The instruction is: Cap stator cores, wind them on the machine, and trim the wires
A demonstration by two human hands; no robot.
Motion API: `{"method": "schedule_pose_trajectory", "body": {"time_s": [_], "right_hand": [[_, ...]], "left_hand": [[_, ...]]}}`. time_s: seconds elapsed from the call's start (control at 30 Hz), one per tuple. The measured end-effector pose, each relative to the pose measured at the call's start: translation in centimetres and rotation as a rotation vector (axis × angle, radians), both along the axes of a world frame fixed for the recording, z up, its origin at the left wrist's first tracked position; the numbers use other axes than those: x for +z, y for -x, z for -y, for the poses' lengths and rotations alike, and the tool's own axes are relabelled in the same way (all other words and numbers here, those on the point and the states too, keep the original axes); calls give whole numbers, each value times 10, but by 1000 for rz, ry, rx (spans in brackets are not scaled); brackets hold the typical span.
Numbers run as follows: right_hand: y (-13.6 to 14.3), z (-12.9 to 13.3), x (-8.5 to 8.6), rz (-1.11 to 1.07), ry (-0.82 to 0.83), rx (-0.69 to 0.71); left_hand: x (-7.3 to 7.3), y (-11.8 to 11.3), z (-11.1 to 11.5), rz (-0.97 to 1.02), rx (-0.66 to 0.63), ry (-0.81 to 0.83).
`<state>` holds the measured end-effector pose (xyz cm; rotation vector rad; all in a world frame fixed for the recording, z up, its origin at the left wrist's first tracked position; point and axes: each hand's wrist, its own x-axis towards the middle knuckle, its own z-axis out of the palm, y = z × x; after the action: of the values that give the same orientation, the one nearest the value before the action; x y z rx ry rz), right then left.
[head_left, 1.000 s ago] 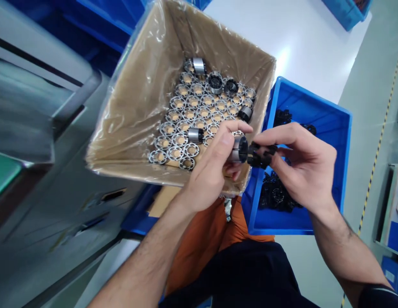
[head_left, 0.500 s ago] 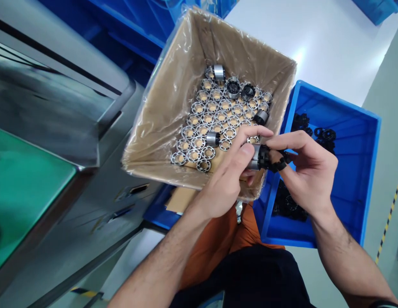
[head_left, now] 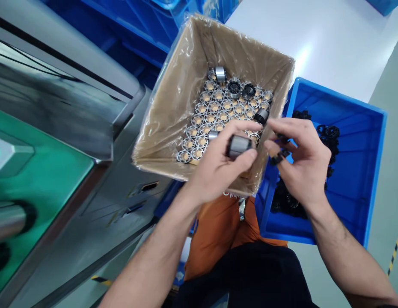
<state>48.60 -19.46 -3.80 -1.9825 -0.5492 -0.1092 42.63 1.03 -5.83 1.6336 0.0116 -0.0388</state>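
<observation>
A: What surrounds the hands in the head view?
B: A white tabletop [head_left: 272, 25] stretches beyond them, with grey-green floor [head_left: 390, 81] to the right. Left of the left hand [head_left: 215, 167] stands a metal machine with a green panel [head_left: 57, 171]; blue bins [head_left: 138, 21] sit farther off.

A: And the hands themselves?
B: Apart, with a narrow gap between. The left curls round a silver cylinder [head_left: 239, 146] with dark ends, over the near part of a plastic-lined carton [head_left: 168, 102]. The right hand [head_left: 303, 158], over the left side of a blue crate [head_left: 349, 171], pinches dark toothed pieces [head_left: 277, 158].

A: How many of each?
B: One cylinder in the left hand, and five dark-ended cylinders [head_left: 220, 73] in the carton beyond it. One carton, one crate. The silver rings [head_left: 201, 108] stand in rows, too many hidden to total.

A: What's hard to make out?
B: The left hand partly covers one carton cylinder and some rings. The right hand's pieces are blurred, perhaps two. Black parts [head_left: 287, 201] heap together in the crate, partly behind that hand. The machine is cut off at the left edge.
</observation>
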Motion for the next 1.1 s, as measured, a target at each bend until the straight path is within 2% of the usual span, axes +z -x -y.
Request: {"method": "schedule_pose_trajectory", "body": {"time_s": [0.07,0.1,0.17,0.2,0.3,0.37,0.47,0.57,0.7,0.8,0.87,0.97,1.03,1.1], "right_hand": [[-9,7,-5,-41,6,-4],[-12,9,-8,-49,9,-2],[-15,12,-10,-60,7,1],[-14,11,-10,-66,-1,3],[-10,6,-11,-88,-50,8],[-7,3,-12,-103,-101,-14],[-6,-1,-16,-154,-181,-31],[-6,-3,-18,-285,-333,28],[-6,-5,-14,-489,-525,188],[-6,-4,-6,-537,-555,296],[-6,-2,-1,-570,-583,337],[-5,0,5,-633,-631,407],[-6,2,6,-634,-629,425],[-6,3,4,-598,-593,396]], "left_hand": [[9,-2,-17,-30,-57,-322],[13,-3,-26,-79,-139,-457],[16,-6,-44,-167,-311,-617],[15,-8,-53,-183,-350,-673],[2,-20,-76,-216,-301,-966],[-8,-31,-85,-322,-378,-1141],[-16,-44,-85,-421,-536,-1223],[-16,-52,-76,-418,-569,-1318],[-18,-61,-62,-415,-614,-1422],[-14,-62,-57,-375,-614,-1436],[-4,-57,-59,-326,-576,-1418],[16,-43,-67,-180,-387,-1289],[25,-32,-69,-50,-145,-965],[27,-24,-62,-14,101,-454]]}}
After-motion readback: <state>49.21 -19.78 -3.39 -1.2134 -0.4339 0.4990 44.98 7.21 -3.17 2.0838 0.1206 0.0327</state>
